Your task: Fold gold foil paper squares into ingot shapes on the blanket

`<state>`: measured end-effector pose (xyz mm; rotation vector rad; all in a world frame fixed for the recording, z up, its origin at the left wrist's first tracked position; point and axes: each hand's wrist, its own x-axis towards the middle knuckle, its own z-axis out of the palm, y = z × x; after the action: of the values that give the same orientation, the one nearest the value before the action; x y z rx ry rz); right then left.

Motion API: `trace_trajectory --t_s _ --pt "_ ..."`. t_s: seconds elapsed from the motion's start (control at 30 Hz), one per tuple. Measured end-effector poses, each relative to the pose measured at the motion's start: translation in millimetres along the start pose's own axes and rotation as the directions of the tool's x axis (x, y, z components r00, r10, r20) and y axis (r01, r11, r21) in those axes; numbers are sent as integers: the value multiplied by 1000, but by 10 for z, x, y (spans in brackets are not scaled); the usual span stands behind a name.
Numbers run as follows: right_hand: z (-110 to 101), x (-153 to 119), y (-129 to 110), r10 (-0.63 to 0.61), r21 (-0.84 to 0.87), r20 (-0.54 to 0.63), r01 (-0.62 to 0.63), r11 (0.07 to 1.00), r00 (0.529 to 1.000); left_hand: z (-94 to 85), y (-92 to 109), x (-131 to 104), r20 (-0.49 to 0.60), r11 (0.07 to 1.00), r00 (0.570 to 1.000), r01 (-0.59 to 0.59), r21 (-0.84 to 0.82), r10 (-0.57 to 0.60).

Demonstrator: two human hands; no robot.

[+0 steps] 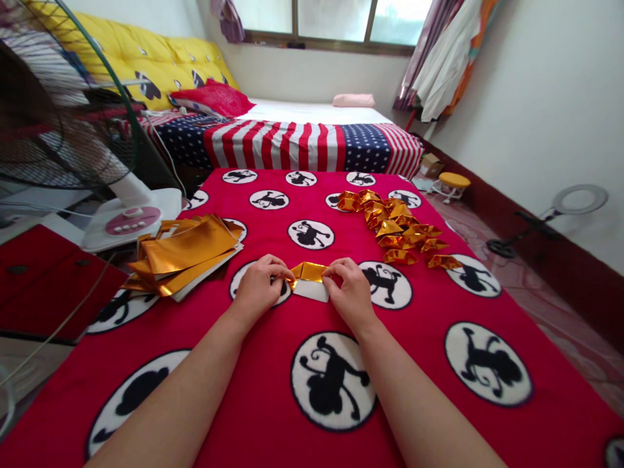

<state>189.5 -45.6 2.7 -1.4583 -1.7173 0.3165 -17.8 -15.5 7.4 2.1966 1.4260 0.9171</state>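
Note:
A partly folded gold paper [312,272] lies on the red cloth with round monkey prints, its white underside showing as a flap [311,290] toward me. My left hand [260,283] pinches its left end between thumb and fingers. At the right end, my right hand [348,289] pinches the paper the same way. To the left is a loose stack of flat gold sheets [188,250], some with white edges. Several folded gold paper pieces [397,224] sit in a cluster at the back right of the cloth.
A fan [131,211] stands at the left beside a red cabinet [53,279]. Behind the cloth is a bed with a striped and starred cover [292,144]. A yellow stool [453,181] and a ring light [580,198] are on the right.

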Motion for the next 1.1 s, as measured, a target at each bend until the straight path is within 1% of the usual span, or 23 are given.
trace_trajectory --t_s 0.5,1.1 --pt "2 6 -2 20 11 2 -20 1000 1000 7 28 -5 -5 1000 1000 -3 11 4" --pt "8 6 12 13 13 8 -14 1000 1000 29 32 -10 -13 1000 1000 28 5 -28"
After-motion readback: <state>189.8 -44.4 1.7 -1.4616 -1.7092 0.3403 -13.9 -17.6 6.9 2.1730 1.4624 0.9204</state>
